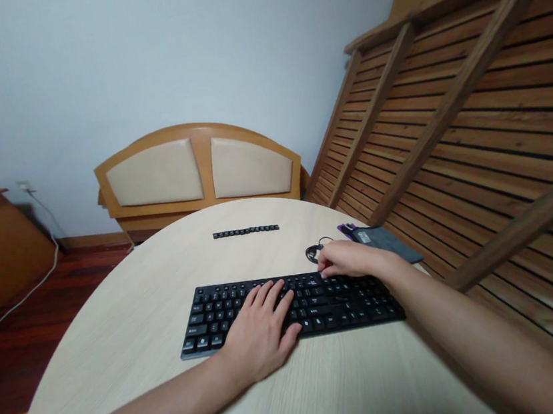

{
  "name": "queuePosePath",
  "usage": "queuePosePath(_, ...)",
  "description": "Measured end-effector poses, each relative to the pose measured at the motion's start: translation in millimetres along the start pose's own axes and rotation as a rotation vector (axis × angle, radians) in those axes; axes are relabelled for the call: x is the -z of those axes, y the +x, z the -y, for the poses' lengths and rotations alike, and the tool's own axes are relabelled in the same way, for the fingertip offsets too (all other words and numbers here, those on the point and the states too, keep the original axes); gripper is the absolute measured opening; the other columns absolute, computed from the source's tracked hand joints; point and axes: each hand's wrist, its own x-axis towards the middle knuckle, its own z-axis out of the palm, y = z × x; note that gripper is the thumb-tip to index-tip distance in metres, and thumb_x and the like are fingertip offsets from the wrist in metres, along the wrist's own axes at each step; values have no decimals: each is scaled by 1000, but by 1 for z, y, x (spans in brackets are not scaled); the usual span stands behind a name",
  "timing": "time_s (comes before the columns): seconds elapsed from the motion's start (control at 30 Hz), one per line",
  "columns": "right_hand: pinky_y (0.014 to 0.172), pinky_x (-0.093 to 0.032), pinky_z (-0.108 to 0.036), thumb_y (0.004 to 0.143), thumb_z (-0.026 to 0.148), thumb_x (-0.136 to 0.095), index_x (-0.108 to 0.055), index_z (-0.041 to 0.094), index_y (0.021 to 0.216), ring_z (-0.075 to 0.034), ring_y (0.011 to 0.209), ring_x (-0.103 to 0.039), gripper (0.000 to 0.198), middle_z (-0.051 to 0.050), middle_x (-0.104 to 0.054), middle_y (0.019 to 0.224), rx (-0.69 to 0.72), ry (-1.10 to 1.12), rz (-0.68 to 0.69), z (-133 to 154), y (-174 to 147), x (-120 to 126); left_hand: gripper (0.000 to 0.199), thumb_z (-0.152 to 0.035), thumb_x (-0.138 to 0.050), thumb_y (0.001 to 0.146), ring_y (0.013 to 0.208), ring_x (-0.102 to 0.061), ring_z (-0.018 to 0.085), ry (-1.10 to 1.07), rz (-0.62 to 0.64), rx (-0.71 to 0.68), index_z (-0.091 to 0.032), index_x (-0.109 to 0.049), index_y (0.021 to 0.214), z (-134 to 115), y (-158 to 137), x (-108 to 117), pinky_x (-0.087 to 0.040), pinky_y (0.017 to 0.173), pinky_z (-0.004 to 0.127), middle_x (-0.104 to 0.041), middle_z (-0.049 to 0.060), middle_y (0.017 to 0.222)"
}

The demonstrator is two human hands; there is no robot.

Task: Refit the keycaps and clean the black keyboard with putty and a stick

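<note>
A wooden headboard [205, 165] with two cream panels [156, 175] stands before a pale wall [161, 53], a slatted wooden frame [449, 112] rises at right, and at left a white cord [54, 254] runs from a socket [23, 185] down to the reddish floor [13, 363].

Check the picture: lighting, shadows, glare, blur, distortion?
Head view: light dim, fairly even; soft shadow on the table under the right forearm; no strong glare; many keyboard legends too soft to read; wide-angle stretch toward lower corners.
</note>
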Motion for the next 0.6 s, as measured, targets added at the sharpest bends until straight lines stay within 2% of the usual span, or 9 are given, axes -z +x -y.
queuePosePath(0.13,75,-50,-31,85,28,-65,-82,26,93,-27,87,-71,18,-8,-78,89,-14,-33,-22,11,-6,1,55,-49,-44,100,140,-41,34,0,12,1,-18,-49,145,0,1,1,-33,114,53,-45,14,153)
queuePosePath(0.23,87,-50,-37,94,37,-55,-78,21,110,-31,104,-69,32,-13,-76,109,-28,-9,-127,33,-11,-5,54,-48,-45,100,140,-40,34,-19,5,10,-17,-48,144,-2,1,1,-32,115,53,-45,13,153)
queuePosePath(0.3,103,-43,-41,97,47,-50,-64,19,134,-31,123,-59,48,-15,-66,131,28,76,-250,48,-13,-15,55,-46,-48,98,140,-40,33,-62,-18,17,-15,-46,144,-3,1,2,-32,116,53,-47,14,152)
queuePosePath(0.4,118,-28,-44,98,59,-45,-42,20,152,-29,142,-40,67,-14,-45,155,151,179,-236,63,-16,-35,48,-39,-51,97,136,-46,29,-213,-63,19,-15,-46,139,2,6,7,-37,114,50,-52,14,146)
queuePosePath(0.5,122,-16,-49,98,64,-38,-34,19,156,-30,149,-26,74,-14,-32,161,141,204,-176,65,-18,-51,35,-34,-46,99,120,-59,24,-353,-108,104,-17,-50,129,25,19,16,-48,104,43,-62,12,129)
queuePosePath(0.6,122,-15,-51,98,65,-38,-37,24,155,-31,148,-27,71,-13,-35,160,129,207,-208,61,-19,-59,27,-36,-47,99,111,-62,26,-261,-132,242,-17,-58,114,69,38,25,-51,98,42,-66,10,115)
